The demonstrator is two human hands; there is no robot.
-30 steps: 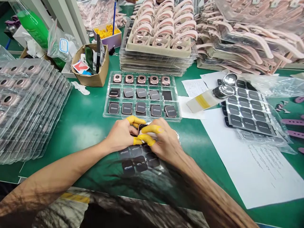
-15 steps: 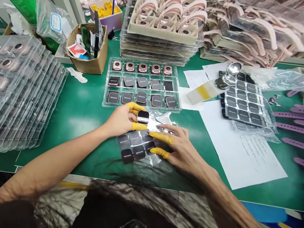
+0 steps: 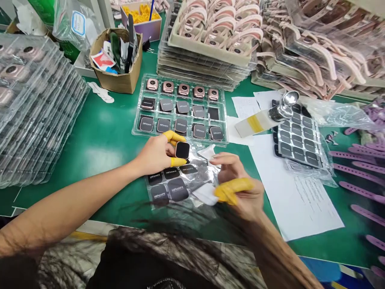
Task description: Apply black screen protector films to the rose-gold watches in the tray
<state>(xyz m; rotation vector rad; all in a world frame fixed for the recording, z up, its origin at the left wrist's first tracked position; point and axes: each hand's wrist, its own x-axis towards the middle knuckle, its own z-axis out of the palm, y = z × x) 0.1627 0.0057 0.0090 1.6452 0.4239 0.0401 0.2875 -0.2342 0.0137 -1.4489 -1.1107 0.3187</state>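
single head-worn view, from above the near edge of a glossy green table (image 3: 105,128), facing forward and down, close, nearly centred on a square black-screened watch (image 3: 182,150), blurred dark hair (image 3: 168,241) crossing the lower foreground

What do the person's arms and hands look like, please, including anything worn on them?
Both forearms are bare of sleeves, with no watch or bracelet showing. The left hand wears yellow finger cots at its grip, on thumb and index finger. The right hand wears yellow too, though blur hides which fingers.
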